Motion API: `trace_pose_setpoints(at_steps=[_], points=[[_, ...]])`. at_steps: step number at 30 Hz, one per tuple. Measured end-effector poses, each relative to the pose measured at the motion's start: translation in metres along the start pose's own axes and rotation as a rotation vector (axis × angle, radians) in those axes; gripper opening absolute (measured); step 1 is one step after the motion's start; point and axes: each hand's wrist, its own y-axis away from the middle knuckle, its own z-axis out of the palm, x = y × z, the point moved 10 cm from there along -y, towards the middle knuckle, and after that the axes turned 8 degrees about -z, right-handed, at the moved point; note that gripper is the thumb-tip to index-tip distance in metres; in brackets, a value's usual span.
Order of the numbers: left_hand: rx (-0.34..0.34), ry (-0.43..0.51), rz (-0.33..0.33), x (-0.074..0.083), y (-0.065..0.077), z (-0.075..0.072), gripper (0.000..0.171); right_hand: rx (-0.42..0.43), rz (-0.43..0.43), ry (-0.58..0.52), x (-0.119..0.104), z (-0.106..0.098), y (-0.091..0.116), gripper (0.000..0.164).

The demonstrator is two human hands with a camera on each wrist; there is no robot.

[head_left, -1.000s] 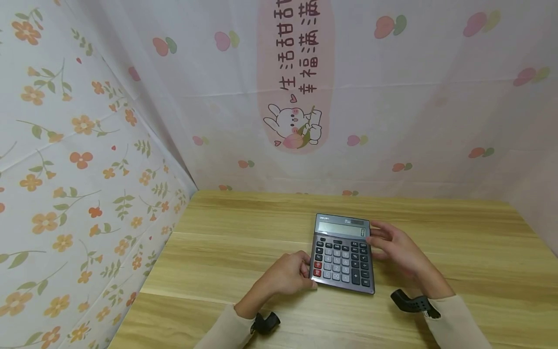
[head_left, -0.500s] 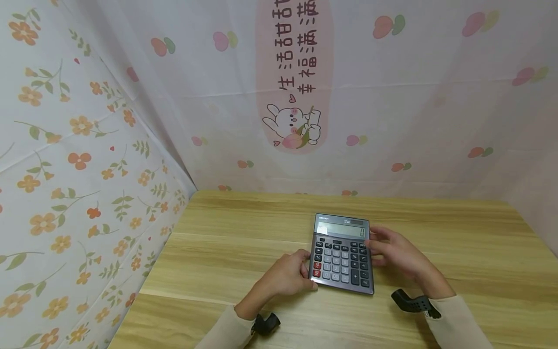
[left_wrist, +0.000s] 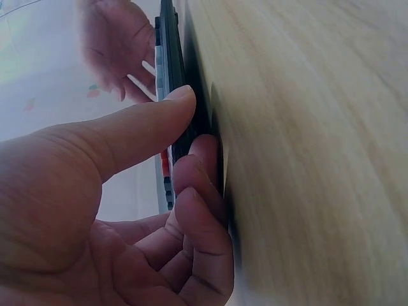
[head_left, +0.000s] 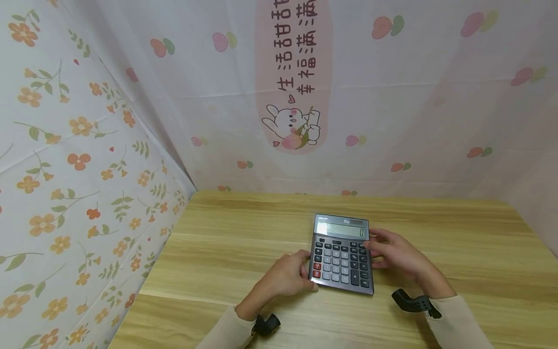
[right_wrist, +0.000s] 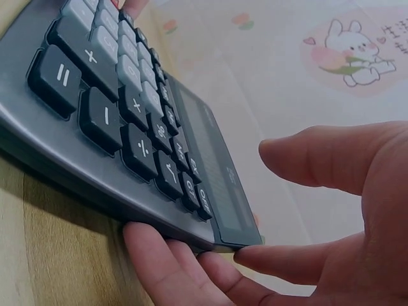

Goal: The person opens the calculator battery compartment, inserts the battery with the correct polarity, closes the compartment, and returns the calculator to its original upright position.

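Note:
A dark grey desk calculator (head_left: 342,259) lies on the wooden table, its display at the far end showing 0. Red keys sit at its lower left. My left hand (head_left: 285,274) grips its near left corner, the thumb at the front edge and curled fingers along the left side. The left wrist view has the thumb (left_wrist: 146,127) against the calculator's edge (left_wrist: 171,57). At the far right side, my right hand (head_left: 398,252) touches the edge with its fingertips (right_wrist: 150,245). The right thumb (right_wrist: 306,156) is held above the keys, apart from them.
The wooden table (head_left: 235,218) reaches back to a hanging cloth (head_left: 392,111) with peaches, a rabbit and writing. Another cloth (head_left: 87,169) with orange flowers borders the left side. Each wrist wears a black camera mount (head_left: 410,301).
My right hand has slid slightly toward me along the calculator's right edge, its thumb now over the upper right keys. The left hand and calculator stay almost where they were.

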Motion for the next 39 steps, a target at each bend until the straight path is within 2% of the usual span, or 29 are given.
trace_pose_setpoints(at_steps=[27,39], points=[[0.011,0.022,-0.005,-0.0003,-0.0028,0.0048,0.08,0.045,-0.03,0.024,0.0031,-0.0073,-0.0041,0.066],[0.066,0.018,-0.033,-0.0017,-0.0036,0.0012,0.066,0.047,-0.028,0.027,0.0031,-0.0073,-0.0039,0.064]])
